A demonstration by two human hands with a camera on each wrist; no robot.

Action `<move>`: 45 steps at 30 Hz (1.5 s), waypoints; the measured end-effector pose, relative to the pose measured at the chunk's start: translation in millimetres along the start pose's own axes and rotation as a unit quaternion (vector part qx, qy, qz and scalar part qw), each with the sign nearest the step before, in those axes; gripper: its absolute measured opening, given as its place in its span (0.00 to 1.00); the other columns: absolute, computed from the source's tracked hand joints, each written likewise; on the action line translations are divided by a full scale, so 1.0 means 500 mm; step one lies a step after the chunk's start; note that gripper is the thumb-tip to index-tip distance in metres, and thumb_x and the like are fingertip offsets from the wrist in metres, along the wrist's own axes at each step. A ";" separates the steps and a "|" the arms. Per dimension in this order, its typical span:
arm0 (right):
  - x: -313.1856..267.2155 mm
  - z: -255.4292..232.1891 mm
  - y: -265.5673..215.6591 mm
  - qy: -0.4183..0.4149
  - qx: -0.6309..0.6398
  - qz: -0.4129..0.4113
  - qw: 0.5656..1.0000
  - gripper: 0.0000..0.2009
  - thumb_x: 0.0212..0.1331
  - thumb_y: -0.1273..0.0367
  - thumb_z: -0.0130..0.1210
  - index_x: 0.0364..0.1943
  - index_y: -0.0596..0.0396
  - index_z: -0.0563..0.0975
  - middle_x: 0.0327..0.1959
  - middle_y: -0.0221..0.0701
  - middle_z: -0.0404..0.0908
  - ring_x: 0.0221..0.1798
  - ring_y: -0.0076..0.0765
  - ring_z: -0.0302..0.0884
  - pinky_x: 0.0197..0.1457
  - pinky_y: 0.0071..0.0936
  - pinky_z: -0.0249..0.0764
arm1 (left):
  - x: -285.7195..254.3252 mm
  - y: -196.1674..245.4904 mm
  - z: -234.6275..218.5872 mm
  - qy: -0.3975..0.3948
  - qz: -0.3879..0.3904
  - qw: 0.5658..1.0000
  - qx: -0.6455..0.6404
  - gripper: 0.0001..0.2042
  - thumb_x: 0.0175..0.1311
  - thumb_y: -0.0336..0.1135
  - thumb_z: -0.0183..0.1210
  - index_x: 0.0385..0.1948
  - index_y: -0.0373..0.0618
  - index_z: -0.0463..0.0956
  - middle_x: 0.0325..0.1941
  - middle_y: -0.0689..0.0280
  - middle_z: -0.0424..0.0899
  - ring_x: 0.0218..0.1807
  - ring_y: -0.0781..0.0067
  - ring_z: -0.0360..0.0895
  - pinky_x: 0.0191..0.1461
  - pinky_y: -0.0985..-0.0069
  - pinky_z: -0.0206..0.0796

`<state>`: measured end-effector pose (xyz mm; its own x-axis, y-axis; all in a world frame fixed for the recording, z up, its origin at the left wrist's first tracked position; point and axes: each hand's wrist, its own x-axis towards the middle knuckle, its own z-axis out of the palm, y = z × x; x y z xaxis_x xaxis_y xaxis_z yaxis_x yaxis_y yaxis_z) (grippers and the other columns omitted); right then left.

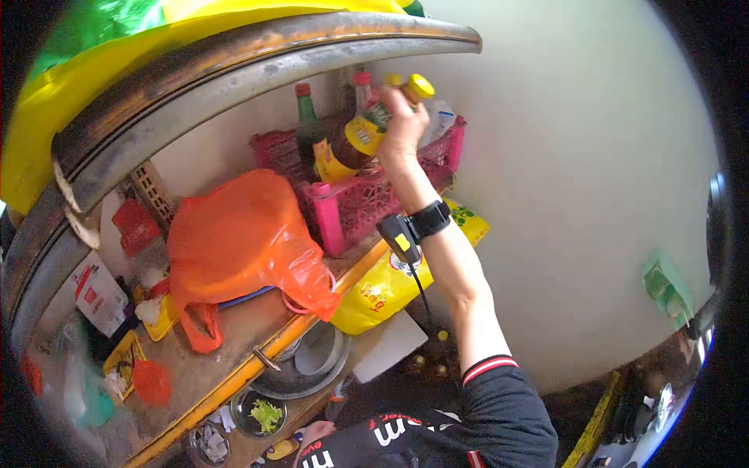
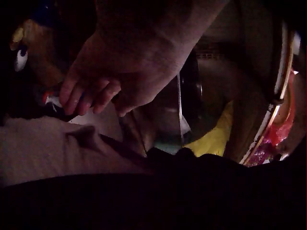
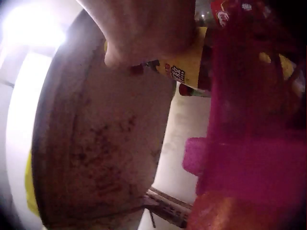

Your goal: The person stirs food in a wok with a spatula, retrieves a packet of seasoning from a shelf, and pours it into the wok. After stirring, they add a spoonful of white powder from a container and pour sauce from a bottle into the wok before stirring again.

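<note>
My right hand grips the upper part of a dark bottle with a yellow label, which leans at a tilt in a pink plastic crate; a yellow cap shows above the fist. From the right wrist view, the hand covers the bottle's neck, with its label beside the crate wall. Low by the body, my left hand is partly hidden by the shirt; in the dark left wrist view the hand hangs with loosely bent fingers, nothing visibly held.
A green bottle and a red-capped bottle stand in the crate. Left of it sits an orange bag on the wooden shelf. Curved metal rails pass overhead. Below are a yellow bag and a bowl with greens.
</note>
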<state>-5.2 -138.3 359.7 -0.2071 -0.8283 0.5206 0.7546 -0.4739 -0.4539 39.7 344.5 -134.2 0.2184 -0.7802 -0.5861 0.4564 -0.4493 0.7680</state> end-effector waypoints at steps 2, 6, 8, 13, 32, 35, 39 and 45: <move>-0.004 -0.006 -0.097 -0.020 0.107 -0.018 0.994 0.07 0.45 0.72 0.58 0.28 0.56 0.73 0.23 0.30 0.76 0.26 0.28 0.74 0.35 0.25 0.70 | 0.009 0.033 0.024 -0.011 -0.007 1.000 -0.001 0.12 0.60 0.35 0.57 0.39 0.36 0.74 0.35 0.62 0.81 0.37 0.74 0.78 0.40 0.78 0.71; -0.020 -0.070 -0.311 -0.085 0.157 -0.146 0.973 0.06 0.50 0.73 0.52 0.30 0.56 0.68 0.22 0.33 0.75 0.26 0.33 0.76 0.36 0.29 0.73 | 0.000 0.254 0.179 0.028 0.213 0.930 0.299 0.11 0.55 0.33 0.60 0.37 0.37 0.77 0.31 0.62 0.82 0.34 0.77 0.78 0.40 0.78 0.70; -0.062 -0.131 -0.425 -0.138 0.115 -0.168 0.969 0.08 0.51 0.73 0.52 0.33 0.57 0.66 0.23 0.34 0.76 0.28 0.33 0.76 0.37 0.30 0.73 | -0.031 0.398 0.306 0.013 0.324 0.895 0.305 0.11 0.53 0.32 0.62 0.36 0.39 0.78 0.29 0.62 0.83 0.30 0.76 0.79 0.36 0.77 0.70; -0.272 -0.339 -0.655 -0.115 -0.176 -0.120 0.970 0.08 0.46 0.77 0.54 0.32 0.58 0.70 0.25 0.30 0.75 0.29 0.26 0.75 0.35 0.24 0.72 | -0.143 0.616 0.655 -0.174 0.683 0.596 0.383 0.42 0.36 0.42 0.72 0.57 0.39 0.60 0.57 0.53 0.67 0.59 0.51 0.63 0.65 0.62 0.51; -0.888 -0.698 -1.376 0.408 -0.873 0.034 0.267 0.19 0.62 0.54 0.43 0.20 0.52 0.72 0.10 0.38 0.72 0.16 0.48 0.74 0.22 0.39 0.69 | -0.427 -0.027 1.270 -0.666 0.525 0.323 0.420 0.32 0.36 0.37 0.70 0.48 0.41 0.66 0.40 0.56 0.77 0.43 0.56 0.76 0.45 0.68 0.69; -0.933 -0.737 -1.405 0.465 -0.845 0.011 0.263 0.17 0.62 0.59 0.43 0.19 0.52 0.71 0.11 0.38 0.72 0.17 0.47 0.74 0.22 0.38 0.68 | -0.464 -0.051 1.322 -0.715 0.477 0.249 0.446 0.31 0.36 0.37 0.70 0.47 0.41 0.67 0.39 0.56 0.77 0.43 0.56 0.76 0.45 0.69 0.69; -0.953 -0.758 -1.445 0.463 -0.843 -0.039 0.272 0.15 0.60 0.64 0.44 0.17 0.54 0.69 0.10 0.39 0.70 0.16 0.47 0.72 0.21 0.39 0.66 | -0.494 -0.077 1.429 -0.849 0.164 0.158 0.477 0.33 0.35 0.35 0.72 0.48 0.40 0.66 0.41 0.60 0.78 0.47 0.72 0.75 0.51 0.76 0.66; -0.945 -0.805 -1.532 0.268 -0.900 -0.221 0.261 0.06 0.49 0.71 0.47 0.20 0.56 0.72 0.15 0.31 0.70 0.15 0.38 0.66 0.20 0.32 0.63 | -0.473 -0.193 1.615 -0.832 -0.280 -0.002 0.479 0.40 0.31 0.31 0.73 0.54 0.40 0.63 0.52 0.64 0.74 0.54 0.74 0.70 0.62 0.72 0.58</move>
<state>-736.0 495.5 170.2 -0.4482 -0.2669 0.8531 -0.8336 0.4694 -0.2911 -752.4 220.8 138.7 -0.2464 0.8982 -0.3641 -0.3990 0.2483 0.8827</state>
